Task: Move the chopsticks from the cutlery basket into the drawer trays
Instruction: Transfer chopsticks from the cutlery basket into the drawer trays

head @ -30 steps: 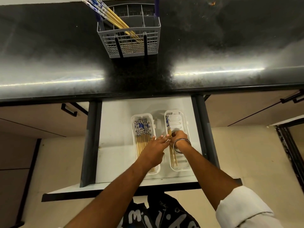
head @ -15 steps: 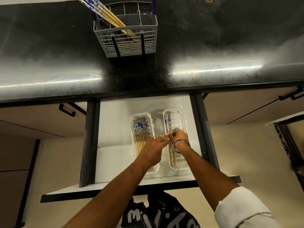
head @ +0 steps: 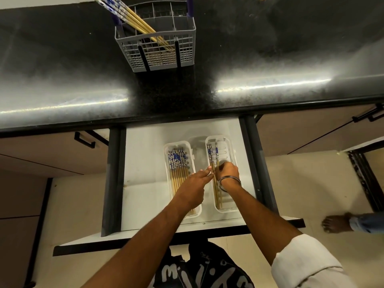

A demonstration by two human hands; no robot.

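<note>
Change since prior frames: a bare foot (head: 335, 223) with a denim cuff has entered at the right edge on the floor; both hands remain over the right-hand tray, little shifted.

Hidden or unclear: the right hand's (head: 227, 170) fingertips are curled under and out of sight; whether they pinch a stick cannot be told for certain. The lower ends of the left tray's sticks lie beneath the left hand (head: 192, 189). Basket top is cut off by the frame edge.

Fingers: left hand extended, fingers straight and close together, tips touching the chopsticks in the right tray (head: 215, 177). Right hand curled over the same sticks; metal bangle (head: 228, 181) at wrist.

Location of stock: full row of chopsticks in left tray (head: 176, 163); a few in right tray (head: 232, 154); the remainder leaning in the cutlery basket (head: 158, 50) on the black counter (head: 270, 59). Both trays sit in the open drawer (head: 145, 163)
</note>
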